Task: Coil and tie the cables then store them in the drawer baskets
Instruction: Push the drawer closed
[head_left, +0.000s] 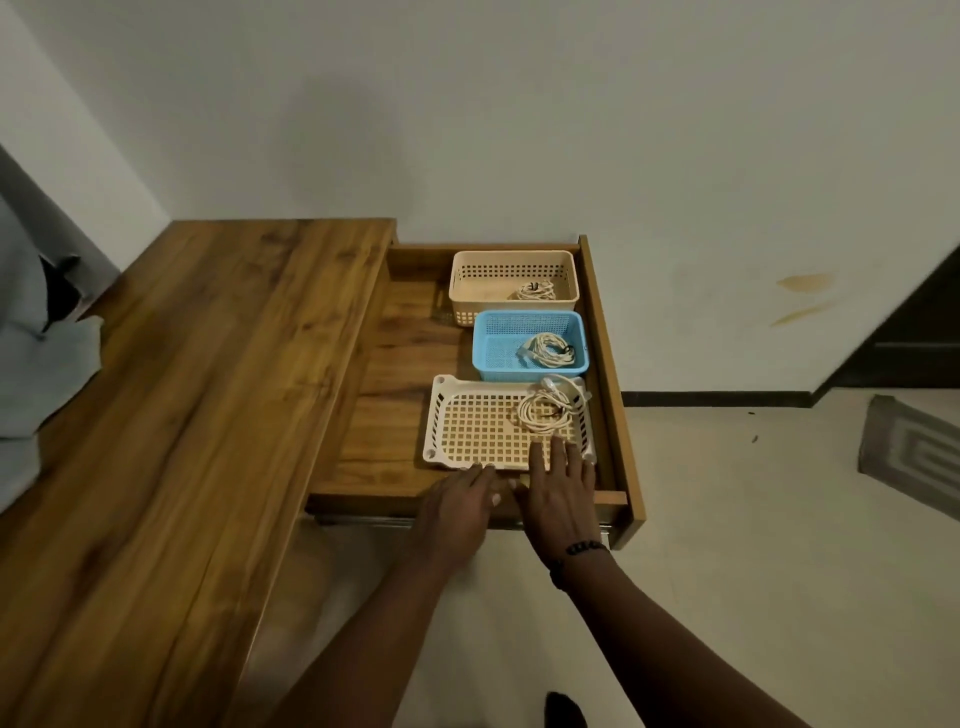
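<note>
Reaching into the open drawer (608, 364), the right hand (558, 491) lies flat with straight fingers on the near white basket (470, 426); the left hand (457, 506), fingers relaxed, touches its near rim. Coiled cables (545, 410) lie in all three baskets.

No text, label, brand, number or sign could be read on anything in the head view.

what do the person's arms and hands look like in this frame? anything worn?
Both forearms are bare, no sleeves and no gloves in view. The right hand has a dark beaded bracelet at the wrist, with a second dark band just below it. The left hand and its wrist carry nothing visible: no rings, watch or markings.
</note>
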